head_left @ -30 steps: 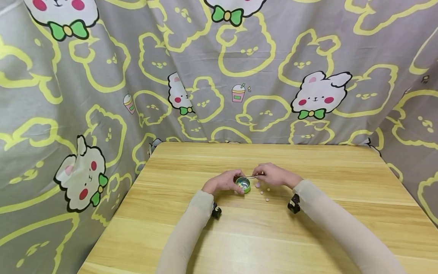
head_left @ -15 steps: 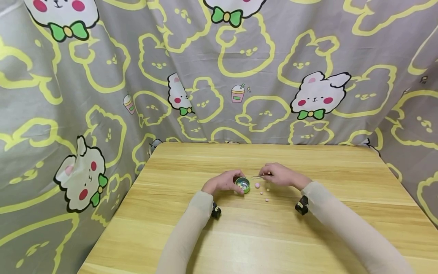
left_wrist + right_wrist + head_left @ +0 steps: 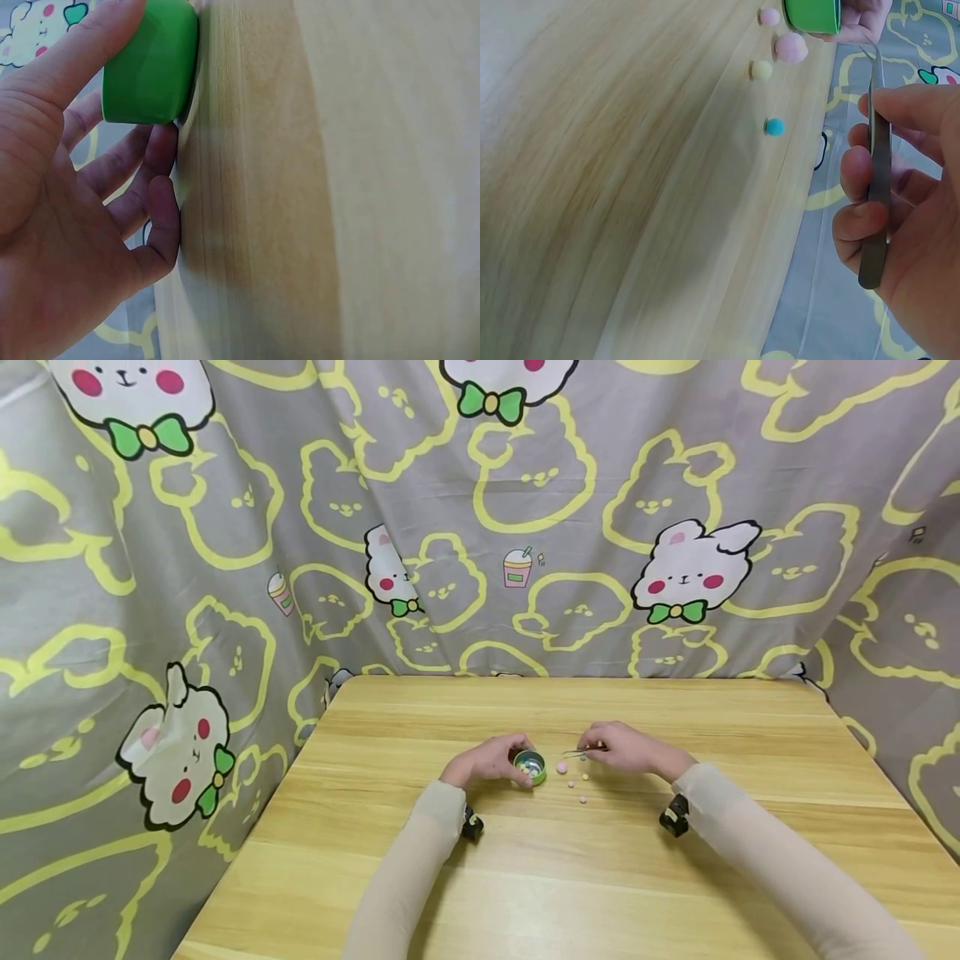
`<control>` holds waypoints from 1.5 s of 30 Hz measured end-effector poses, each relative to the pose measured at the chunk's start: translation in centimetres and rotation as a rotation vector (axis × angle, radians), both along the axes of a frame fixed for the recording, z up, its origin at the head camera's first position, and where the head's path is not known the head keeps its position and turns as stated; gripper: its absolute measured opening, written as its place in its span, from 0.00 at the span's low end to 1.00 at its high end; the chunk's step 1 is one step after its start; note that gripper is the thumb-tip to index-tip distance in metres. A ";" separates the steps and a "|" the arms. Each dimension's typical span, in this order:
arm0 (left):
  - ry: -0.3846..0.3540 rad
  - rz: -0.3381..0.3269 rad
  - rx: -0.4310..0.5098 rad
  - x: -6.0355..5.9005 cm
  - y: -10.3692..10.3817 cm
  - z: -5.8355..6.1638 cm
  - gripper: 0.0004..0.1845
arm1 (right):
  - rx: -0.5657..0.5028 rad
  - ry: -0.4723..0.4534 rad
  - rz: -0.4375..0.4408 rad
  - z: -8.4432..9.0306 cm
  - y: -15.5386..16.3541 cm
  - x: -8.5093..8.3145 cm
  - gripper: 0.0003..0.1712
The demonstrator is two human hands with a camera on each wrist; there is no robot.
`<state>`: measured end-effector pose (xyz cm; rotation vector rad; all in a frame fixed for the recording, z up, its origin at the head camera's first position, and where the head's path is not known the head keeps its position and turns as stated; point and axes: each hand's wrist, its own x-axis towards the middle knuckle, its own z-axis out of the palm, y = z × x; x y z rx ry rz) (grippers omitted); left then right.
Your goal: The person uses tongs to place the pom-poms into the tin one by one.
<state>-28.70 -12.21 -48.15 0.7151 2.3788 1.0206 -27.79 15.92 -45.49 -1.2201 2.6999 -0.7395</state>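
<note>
- A pale wooden bench [image 3: 675,860] carries everything; a grey curtain [image 3: 225,568] printed with yellow bunny outlines and white bunnies wearing green bows hangs round its far and side edges.
- Loose pom-poms lie just right of the tin: a larger pink pom-pom [image 3: 562,767], a yellowish pom-pom [image 3: 761,70] and a blue pom-pom [image 3: 775,127], all apart from one another.
- Nothing lies between the tweezer tips and these balls.
- The small green tin [image 3: 530,766] stands open near the middle of the bench, round and low-walled, with several pale balls inside.
- The left hand [image 3: 483,762] has its grip curled round the tin, thumb and fingers on its wall.
- The right hand [image 3: 626,748] pinches silver tweezers [image 3: 877,161], their tips pointing toward the tin; the tips appear to carry nothing.
- No readable writing shows on the tin or tweezers.
</note>
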 end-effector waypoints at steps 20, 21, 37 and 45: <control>0.009 -0.002 -0.006 -0.2 -0.1 -0.1 0.24 | -0.022 0.030 0.054 -0.9 1.4 1.2 0.06; 0.011 -0.004 -0.005 -0.2 -0.1 -0.1 0.24 | -0.018 0.031 0.059 -1.0 1.4 1.3 0.06; 0.001 -0.003 -0.004 -0.1 0.0 0.2 0.25 | 0.027 -0.018 0.051 -2.3 2.3 2.6 0.07; 0.007 -0.004 -0.005 -0.1 0.0 0.1 0.24 | 0.037 -0.040 0.054 -2.4 2.4 3.2 0.06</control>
